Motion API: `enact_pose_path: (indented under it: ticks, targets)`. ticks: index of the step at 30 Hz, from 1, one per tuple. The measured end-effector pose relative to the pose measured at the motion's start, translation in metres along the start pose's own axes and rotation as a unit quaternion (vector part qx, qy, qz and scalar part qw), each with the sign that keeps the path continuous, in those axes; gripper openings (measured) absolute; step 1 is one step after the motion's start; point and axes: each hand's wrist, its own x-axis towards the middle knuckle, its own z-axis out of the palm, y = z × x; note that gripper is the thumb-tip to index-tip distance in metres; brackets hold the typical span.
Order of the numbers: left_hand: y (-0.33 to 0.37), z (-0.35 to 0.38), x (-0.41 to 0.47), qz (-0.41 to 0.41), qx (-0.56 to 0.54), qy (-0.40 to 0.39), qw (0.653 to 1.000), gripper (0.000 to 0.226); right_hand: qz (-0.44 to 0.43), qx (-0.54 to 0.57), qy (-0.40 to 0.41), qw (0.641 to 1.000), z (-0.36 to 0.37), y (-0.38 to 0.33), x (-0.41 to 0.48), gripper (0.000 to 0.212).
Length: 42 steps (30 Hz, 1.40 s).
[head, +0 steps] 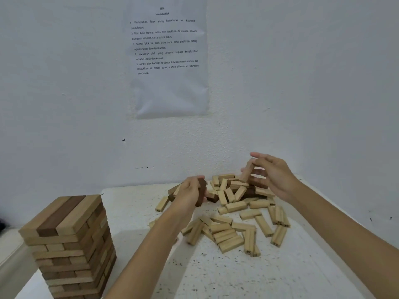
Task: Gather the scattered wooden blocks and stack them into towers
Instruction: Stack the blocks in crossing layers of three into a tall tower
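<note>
**A:** From the head camera, where do the blocks lie?

**B:** The scattered blocks lie in a loose heap on the white, speckled table, from the middle of the picture out toward 4 o'clock. Most are pale wood and a few are dark. At the far end they are piled over one another. Nearer the person they lie flat and spread out, some touching side by side.

**A:** And the tower?

**B:** One finished tower stands upright at 8 o'clock, near the table's left edge and well apart from the heap. Its layers cross one another. The top layer is three blocks, a dark one between two pale ones.

**A:** What is the left hand doing?

**B:** The left hand is just below the centre, at the heap's 9 o'clock side. Its fingers are curled round a dark block, which it holds nearly upright and lifted off the table.

**A:** And the right?

**B:** The right hand hovers at 3 o'clock, above the heap's far end. Its thumb and fingers pinch a light block, which is tilted and a little blurred. The other fingers are spread loosely.

**A:** Anything behind?

**B:** A printed sheet is fixed to the pale wall at 12 o'clock.
</note>
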Motion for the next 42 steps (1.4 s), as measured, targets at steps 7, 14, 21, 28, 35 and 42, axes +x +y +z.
enact_pose_path:
  ticks: [7, 14, 21, 28, 35, 42]
  targets:
    - [0.0, 0.017, 0.002, 0.002, -0.021, -0.043, 0.999, 0.021, 0.007, -0.118, 0.026, 0.993, -0.028, -0.003, 0.008, 0.026]
    - [-0.001, 0.032, 0.007, 0.033, -0.007, -0.028, 0.999, 0.022, -0.08, -0.379, -0.032, 0.921, -0.037, 0.013, 0.011, 0.018]
    - [-0.006, 0.033, 0.02, 0.038, -0.007, -0.012, 0.999, 0.024, -0.12, -0.542, -0.002, 0.832, -0.031, 0.017, 0.044, 0.013]
    - [-0.011, 0.027, 0.033, 0.029, -0.003, -0.002, 1.0, 0.021, -0.049, -0.579, -0.097, 0.808, -0.021, 0.026, 0.063, 0.025]
    - [-0.011, 0.024, 0.033, 0.019, 0.005, 0.002, 1.0, 0.024, -0.054, -0.503, -0.108, 0.856, -0.021, 0.03, 0.06, 0.02]
    - [-0.009, 0.024, 0.029, 0.024, -0.014, 0.004, 1.0, 0.026, -0.163, -0.461, -0.037, 0.872, -0.02, 0.034, 0.052, 0.007]
